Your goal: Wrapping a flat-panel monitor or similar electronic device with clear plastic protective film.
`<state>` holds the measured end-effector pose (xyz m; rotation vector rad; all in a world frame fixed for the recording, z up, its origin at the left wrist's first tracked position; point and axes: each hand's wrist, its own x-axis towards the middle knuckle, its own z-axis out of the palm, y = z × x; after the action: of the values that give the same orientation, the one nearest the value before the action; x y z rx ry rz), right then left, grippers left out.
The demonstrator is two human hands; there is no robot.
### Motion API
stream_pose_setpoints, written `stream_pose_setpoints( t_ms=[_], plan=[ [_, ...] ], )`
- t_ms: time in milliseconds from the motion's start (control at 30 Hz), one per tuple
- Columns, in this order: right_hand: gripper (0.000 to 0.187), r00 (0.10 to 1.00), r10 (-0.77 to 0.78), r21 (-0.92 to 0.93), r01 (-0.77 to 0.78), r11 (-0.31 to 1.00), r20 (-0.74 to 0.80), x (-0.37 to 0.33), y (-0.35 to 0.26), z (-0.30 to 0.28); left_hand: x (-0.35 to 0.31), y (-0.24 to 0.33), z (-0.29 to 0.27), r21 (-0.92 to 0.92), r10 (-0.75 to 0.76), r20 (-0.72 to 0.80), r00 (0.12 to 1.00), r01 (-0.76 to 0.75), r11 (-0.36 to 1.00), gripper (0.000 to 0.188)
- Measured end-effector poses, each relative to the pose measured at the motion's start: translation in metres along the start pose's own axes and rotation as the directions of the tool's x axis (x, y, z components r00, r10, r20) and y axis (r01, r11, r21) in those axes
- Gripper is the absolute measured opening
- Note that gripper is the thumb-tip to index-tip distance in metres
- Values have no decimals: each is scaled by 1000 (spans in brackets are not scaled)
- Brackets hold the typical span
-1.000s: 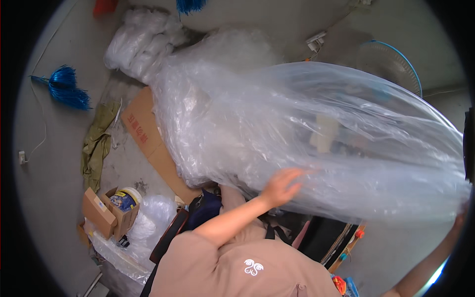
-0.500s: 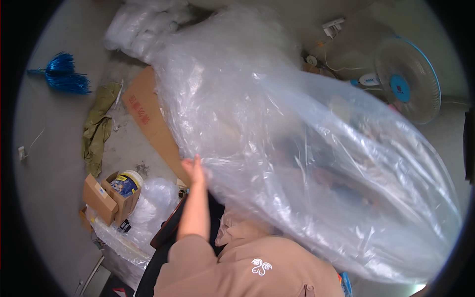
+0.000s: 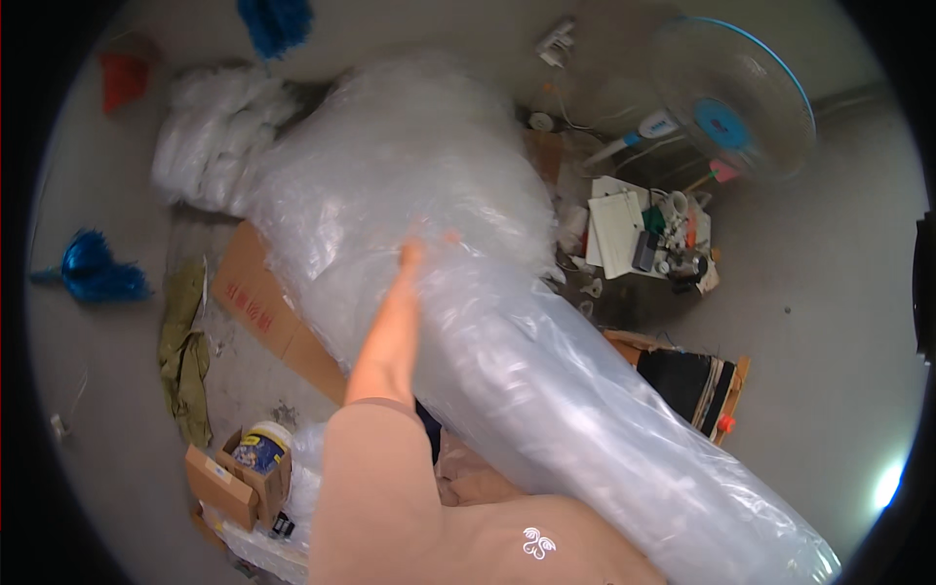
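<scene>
My left arm reaches forward over a big pile of clear plastic sheeting (image 3: 409,146). At its end my left hand (image 3: 413,252) presses into or holds the film, its fingers blurred and partly covered by it. A small skin-coloured patch shows beside it through the film; whose fingers these are, I cannot tell. From there a long, puffed-out tube of the plastic (image 3: 575,390) runs down to the lower right, across my front. My right hand does not show; the plastic may cover it.
Flat brown cardboard (image 3: 268,302) and olive cloth (image 3: 185,356) lie left of the pile. Nearer stands an opened carton (image 3: 263,483) with a tub. A fan (image 3: 726,122) and a cluttered small table (image 3: 614,234) stand at the right, and a wooden-edged box (image 3: 687,385) nearer.
My left hand has moved forward and right, onto the pile. The wide, ballooning plastic at the right has narrowed into a tube, uncovering the cluttered table and the box. The view has shifted.
</scene>
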<state>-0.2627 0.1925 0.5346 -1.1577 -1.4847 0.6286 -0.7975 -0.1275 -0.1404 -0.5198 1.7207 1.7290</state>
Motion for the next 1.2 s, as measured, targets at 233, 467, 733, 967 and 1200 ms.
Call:
stream_pose_setpoints(
  t_ms=[233,467,733,967,1200],
  plan=[
    [33,997,76,-71,-77,995,-21,5,48,-17,-31,-85,-56,-161,-285,19,958,284,945,42],
    [30,971,235,-97,-230,968,45,-40,138,6,-147,171,162,117,-246,351,903,218,969,60],
    [12,789,59,20,-90,996,612,-97,200,148,-444,250,-11,443,-1,793,610,-574,689,18],
    [60,108,-878,500,787,362,466,-148,9,310,-571,259,-174,612,880,173,442,-748,256,25],
    [27,-35,-658,505,671,542,752,-191,16,433,-550,225,-207,679,893,-449,24,-641,358,57]
  ],
)
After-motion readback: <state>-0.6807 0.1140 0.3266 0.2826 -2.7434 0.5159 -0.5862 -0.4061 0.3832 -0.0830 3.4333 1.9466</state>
